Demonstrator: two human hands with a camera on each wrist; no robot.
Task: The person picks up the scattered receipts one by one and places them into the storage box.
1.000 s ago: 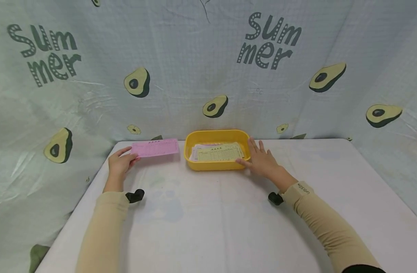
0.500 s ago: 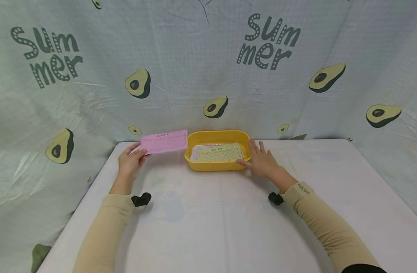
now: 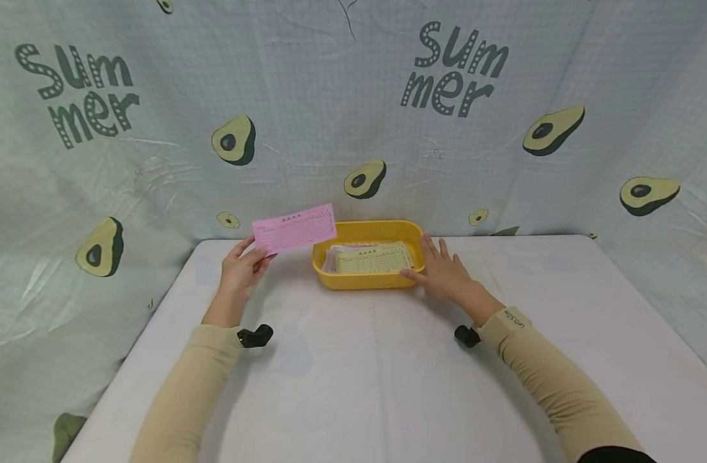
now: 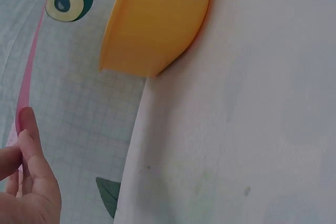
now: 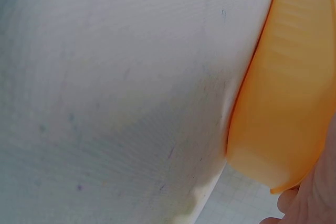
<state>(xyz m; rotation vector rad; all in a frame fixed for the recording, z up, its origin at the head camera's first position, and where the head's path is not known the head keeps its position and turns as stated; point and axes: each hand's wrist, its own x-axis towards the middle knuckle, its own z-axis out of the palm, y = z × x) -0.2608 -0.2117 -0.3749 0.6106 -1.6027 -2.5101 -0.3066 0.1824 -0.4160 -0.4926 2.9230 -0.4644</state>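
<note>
My left hand (image 3: 241, 273) pinches a pink printed paper slip (image 3: 295, 229) by its left end, raised above the table just left of a yellow basket (image 3: 365, 282). The slip's right end overlaps the basket's back left rim in the head view. In the left wrist view the slip (image 4: 27, 82) shows edge-on between thumb and fingers. Inside the basket a yellow printed slip (image 3: 372, 258) lies over paler pink ones. My right hand (image 3: 448, 278) rests on the basket's right end with fingers spread; the right wrist view shows the basket's outer wall (image 5: 286, 87) beside that hand.
A white cloth covers the table (image 3: 342, 373). Behind it hangs a pale curtain (image 3: 307, 77) printed with avocados and lettering. A small black device (image 3: 256, 335) is worn at the left wrist, and another black device (image 3: 467, 336) at the right.
My left hand has carried the pink slip rightward and upward, from the table's back left to the basket's left end. The right hand and the basket have stayed in place.
</note>
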